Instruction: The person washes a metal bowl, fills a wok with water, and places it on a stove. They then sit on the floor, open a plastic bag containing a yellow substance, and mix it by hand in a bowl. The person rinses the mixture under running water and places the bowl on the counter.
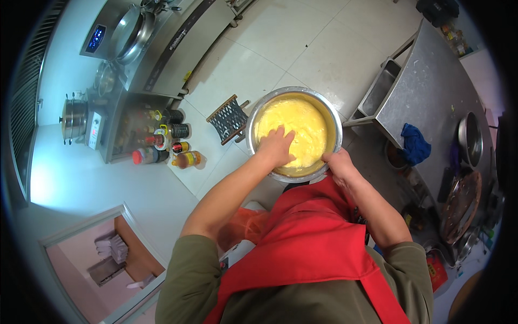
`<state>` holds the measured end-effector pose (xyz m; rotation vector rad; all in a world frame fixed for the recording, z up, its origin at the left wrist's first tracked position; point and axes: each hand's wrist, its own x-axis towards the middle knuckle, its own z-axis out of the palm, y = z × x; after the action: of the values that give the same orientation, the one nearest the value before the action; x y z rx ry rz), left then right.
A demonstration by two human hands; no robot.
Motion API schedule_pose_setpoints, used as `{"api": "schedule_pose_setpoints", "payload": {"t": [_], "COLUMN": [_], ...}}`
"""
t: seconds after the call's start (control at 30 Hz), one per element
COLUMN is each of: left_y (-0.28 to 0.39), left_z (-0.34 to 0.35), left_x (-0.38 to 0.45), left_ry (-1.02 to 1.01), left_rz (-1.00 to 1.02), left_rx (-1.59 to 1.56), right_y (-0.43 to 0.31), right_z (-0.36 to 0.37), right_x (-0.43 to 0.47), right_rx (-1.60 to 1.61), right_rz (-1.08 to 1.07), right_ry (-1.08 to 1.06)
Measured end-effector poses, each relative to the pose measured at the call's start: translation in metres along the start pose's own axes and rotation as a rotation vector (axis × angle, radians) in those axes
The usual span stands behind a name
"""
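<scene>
A round steel basin (338,128) is in front of my red apron (311,247). Inside it lies a wet yellow mixture (305,125) that looks like batter or soft dough. My left hand (276,149) reaches over the near left of the basin, fingers spread and fingertips touching the mixture. It grasps nothing that I can see. At the near right, my right hand (340,164) grips the basin's rim, with the thumb on the inner side. What supports the basin from below is hidden.
A small folding stool (228,119) stands left of the basin. Several bottles (178,131) are on the floor by the stove counter. To the right, a steel table (429,89) holds a blue cloth (415,144) and a metal bowl (470,139). An orange bag (243,227) is near my left side.
</scene>
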<state>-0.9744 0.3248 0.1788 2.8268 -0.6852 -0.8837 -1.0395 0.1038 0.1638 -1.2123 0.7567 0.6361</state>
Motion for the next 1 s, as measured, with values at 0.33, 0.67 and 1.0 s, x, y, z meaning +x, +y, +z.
{"api": "schedule_pose_setpoints", "payload": {"t": [0.33, 0.67, 1.0], "left_y": [-0.008, 0.006, -0.039], "left_z": [0.054, -0.014, -0.028], "left_x": [0.005, 0.051, 0.062], "left_ry": [0.153, 0.179, 0.134], "left_rz": [0.075, -0.149, 0.222], "left_rx": [-0.372, -0.330, -0.108], "right_y": [0.008, -0.018, -0.073], "right_z": [0.026, 0.036, 0.063], "right_x": [-0.002, 0.036, 0.063], "right_rx": [0.068, 0.094, -0.081], "right_rz": [0.000, -0.110, -0.119], "right_ry": [0.080, 0.010, -0.119]}}
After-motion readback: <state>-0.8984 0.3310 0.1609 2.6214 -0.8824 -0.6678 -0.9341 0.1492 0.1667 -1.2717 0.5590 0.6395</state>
